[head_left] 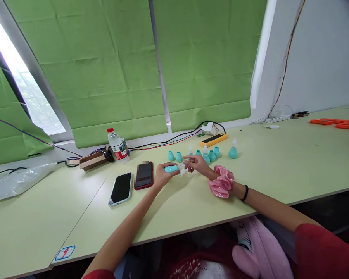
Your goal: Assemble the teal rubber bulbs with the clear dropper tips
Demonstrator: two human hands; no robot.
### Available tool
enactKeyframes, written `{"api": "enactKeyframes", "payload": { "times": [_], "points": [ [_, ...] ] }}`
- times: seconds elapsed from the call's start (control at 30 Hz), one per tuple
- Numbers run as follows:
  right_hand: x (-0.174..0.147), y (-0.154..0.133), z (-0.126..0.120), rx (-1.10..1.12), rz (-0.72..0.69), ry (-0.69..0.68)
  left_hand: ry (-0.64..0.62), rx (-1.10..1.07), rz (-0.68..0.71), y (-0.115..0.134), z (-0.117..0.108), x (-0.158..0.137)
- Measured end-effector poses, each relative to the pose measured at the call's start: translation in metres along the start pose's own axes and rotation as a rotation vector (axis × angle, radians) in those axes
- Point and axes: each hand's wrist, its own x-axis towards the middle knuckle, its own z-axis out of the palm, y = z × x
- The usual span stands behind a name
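Note:
My left hand (162,174) is closed around a turquoise squeeze bulb (171,169), held tilted sideways above the table. A clear nozzle (182,169) sits at the bulb's right end, partly hidden by fingers. My right hand (196,163) is beside that nozzle, its index finger stretched out and the fingers apart; whether a fingertip touches the nozzle I cannot tell. Behind my hands stand several turquoise bulbs (178,156), some without nozzles. A bulb with a clear nozzle (233,152) stands upright farther right. More clear pieces lie under my right hand, hard to make out.
Two phones, one white-edged (120,189) and one red-cased (143,175), lie left of my hands. Behind them are a water bottle (118,145) and an open cardboard box (93,160). A yellow power strip (213,140) and cables run along the wall. Orange tools (334,123) lie far right.

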Motion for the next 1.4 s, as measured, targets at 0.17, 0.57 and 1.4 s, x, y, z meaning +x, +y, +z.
{"api": "enactKeyframes", "payload": {
  "times": [0.17, 0.57, 1.4],
  "points": [
    [-0.001, 0.011, -0.008, -0.658, -0.341, 0.004, 0.076, -0.001, -0.058, -0.011, -0.002, 0.003],
    [-0.007, 0.017, 0.009, -1.141, -0.356, -0.243, 0.109, -0.057, -0.131, -0.011, -0.002, 0.004],
    [-0.009, -0.013, 0.000, 0.335, 0.090, -0.054, -0.305, -0.332, -0.241, 0.004, -0.007, -0.004]
  ]
}}
